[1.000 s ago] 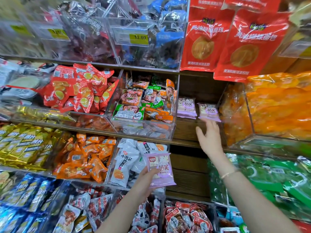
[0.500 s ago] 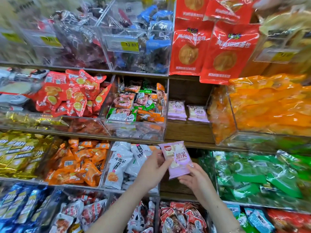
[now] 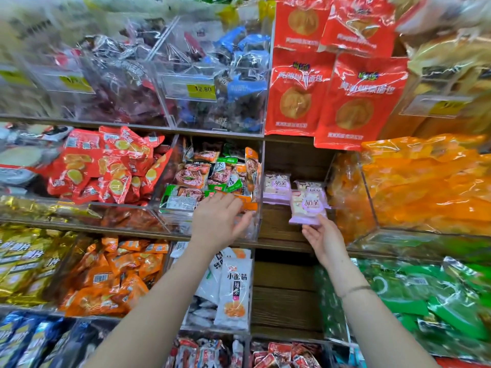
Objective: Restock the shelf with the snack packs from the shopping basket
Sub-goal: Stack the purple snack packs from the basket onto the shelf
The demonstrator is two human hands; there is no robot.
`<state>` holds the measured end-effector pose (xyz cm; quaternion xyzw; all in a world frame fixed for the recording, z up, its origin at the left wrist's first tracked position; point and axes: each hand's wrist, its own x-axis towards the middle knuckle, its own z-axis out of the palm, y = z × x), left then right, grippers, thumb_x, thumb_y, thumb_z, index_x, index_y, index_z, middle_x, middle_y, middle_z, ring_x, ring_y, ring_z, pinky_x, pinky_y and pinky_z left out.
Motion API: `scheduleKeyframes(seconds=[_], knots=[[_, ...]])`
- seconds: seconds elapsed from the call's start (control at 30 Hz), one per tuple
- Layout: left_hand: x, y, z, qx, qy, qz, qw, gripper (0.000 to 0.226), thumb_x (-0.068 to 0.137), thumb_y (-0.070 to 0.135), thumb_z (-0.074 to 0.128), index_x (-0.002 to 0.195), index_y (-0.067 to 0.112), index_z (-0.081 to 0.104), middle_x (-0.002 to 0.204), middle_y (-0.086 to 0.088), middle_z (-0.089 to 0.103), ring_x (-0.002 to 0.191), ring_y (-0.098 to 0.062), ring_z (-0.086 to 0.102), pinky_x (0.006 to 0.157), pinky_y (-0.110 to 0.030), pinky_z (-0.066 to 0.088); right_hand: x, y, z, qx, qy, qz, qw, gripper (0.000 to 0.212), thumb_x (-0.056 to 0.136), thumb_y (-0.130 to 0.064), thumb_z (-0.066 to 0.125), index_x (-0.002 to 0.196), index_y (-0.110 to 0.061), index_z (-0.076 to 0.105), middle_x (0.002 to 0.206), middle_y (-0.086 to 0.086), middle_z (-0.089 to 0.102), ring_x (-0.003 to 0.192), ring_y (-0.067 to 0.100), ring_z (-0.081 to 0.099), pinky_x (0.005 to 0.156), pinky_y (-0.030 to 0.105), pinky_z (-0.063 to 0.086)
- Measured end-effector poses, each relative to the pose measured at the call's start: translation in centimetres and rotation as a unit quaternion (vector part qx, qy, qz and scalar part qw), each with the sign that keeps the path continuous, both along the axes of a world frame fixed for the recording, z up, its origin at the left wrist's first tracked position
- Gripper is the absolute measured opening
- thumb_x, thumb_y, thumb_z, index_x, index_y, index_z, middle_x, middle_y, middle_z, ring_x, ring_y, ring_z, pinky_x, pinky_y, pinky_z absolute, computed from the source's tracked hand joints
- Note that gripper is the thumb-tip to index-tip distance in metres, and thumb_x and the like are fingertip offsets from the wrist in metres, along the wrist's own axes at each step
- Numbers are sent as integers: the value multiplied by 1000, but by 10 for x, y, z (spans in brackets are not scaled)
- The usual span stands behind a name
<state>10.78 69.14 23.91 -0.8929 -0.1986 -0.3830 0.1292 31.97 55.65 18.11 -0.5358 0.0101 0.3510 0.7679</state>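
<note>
Head view: a person reaches up with both arms to the wooden shelf [image 3: 276,227] — to the gap between a clear bin [image 3: 252,227] and the orange bags [image 3: 425,187].
Pink pack: the pink pack [image 3: 305,208] is up in the air, standing upright, just over the front part of the shelf. I think it is not set down yet.
Right hand: the right hand [image 3: 322,239] is under the pack and pinches its bottom edge with thumb and fingers. The pack sticks up above the hand.
Left hand: the left hand [image 3: 219,221] holds nothing. Its fingers are spread and mostly straight, at the front wall of the clear bin. I cannot tell if it pushes on the bin or only touches it.
Already done: two more pink packs [image 3: 277,187] lie at the back of the gap, side by side. The held pack is right in front of the one on the right and hides part of it.
Left to do: this pack must go down on the wood, next to the others. The gap looks to have lots of room, so I guess the job is nearer its start than its end.
Basket: the basket is not in the picture — so I cannot say how many packs wait in it.
</note>
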Motion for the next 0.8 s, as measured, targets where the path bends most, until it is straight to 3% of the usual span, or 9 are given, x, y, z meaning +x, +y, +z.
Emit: scheduleKeyframes(seconds=[0.13,0.27,0.33,0.43,0.47,0.53,0.6,0.7,0.8], knots=[[0,0,-1,7,-13,4,1000,37,89,40,46,68,13,59,66,-3,57,63,-24,53,54,-29,33,26,32,8,-4,58,-42,997,25,97,-26,48,119,-14,50,130,13,50,110,24,56,89,29,48],[1,-1,-1,14,-15,19,1000,37,88,41,45,67,14,57,65,-2,55,62,-24,53,55,-30,35,37,36,10,140,171,-127,967,54,97,-21,49,144,-5,29,151,12,32,138,21,34,112,29,30],[2,0,-3,15,-18,25,999,37,89,41,44,67,14,57,64,-2,55,61,-24,53,55,-30,36,30,33,7,101,124,-104,982,53,98,-14,48,144,-1,27,150,15,31,139,24,32,114,31,28],[3,1,-5,19,-22,28,999,40,91,41,42,67,14,57,64,-1,55,61,-23,53,55,-30,34,20,22,-9,-131,-94,-38,986,49,93,-7,51,140,-4,35,138,16,46,125,28,49,107,34,39],[3,1,-5,22,-26,29,999,41,92,41,40,67,14,57,64,-1,55,61,-23,53,55,-30,34,20,17,-14,-231,-214,-9,949,42,92,-9,53,132,-7,44,131,14,52,116,28,55,101,35,43],[4,0,-5,22,-33,30,999,44,94,42,37,66,14,57,63,-1,54,61,-23,52,55,-30,33,27,13,-16,-374,-442,81,811,22,90,-12,52,110,-12,61,115,9,60,103,28,59,89,32,46],[4,-1,-4,19,-38,26,999,48,95,43,33,66,14,57,63,-1,54,60,-23,52,55,-31,33,36,19,-9,-439,-534,173,701,18,91,-17,47,92,-14,64,103,9,64,97,30,60,81,33,47],[3,-2,-4,21,-35,23,999,41,93,41,40,66,14,58,63,-1,54,60,-23,52,54,-30,32,53,37,4,-478,-544,222,652,24,94,-18,41,81,-11,60,100,17,65,94,33,61,75,32,45],[4,-1,-5,18,-32,24,999,38,90,41,43,67,14,58,63,-1,54,61,-23,51,55,-30,31,73,53,8,-471,-524,228,672,17,94,-11,41,85,-7,54,111,24,60,103,34,57,85,31,43]])
